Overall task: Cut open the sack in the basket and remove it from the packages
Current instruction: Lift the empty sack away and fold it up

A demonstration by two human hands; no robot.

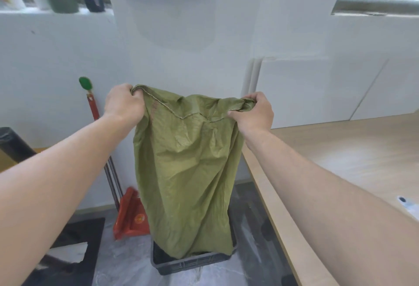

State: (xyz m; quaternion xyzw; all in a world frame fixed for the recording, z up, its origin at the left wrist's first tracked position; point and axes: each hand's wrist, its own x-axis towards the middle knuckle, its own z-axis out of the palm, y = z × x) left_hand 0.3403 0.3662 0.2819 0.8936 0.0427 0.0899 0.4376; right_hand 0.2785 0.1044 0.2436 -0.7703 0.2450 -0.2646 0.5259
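Both hands, left hand point(123, 102) and right hand point(254, 110), grasp the green sack point(186, 172) by its top corners (limp, seemingly empty), its bottom in the dark basket point(192, 263).

No legible text anywhere; only a blurred yellow mark on the red dustpan point(131, 215).

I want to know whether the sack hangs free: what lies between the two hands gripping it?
In the head view, only the green sack's sagging stitched top edge spans between the left hand and the right hand; behind it is plain white wall.
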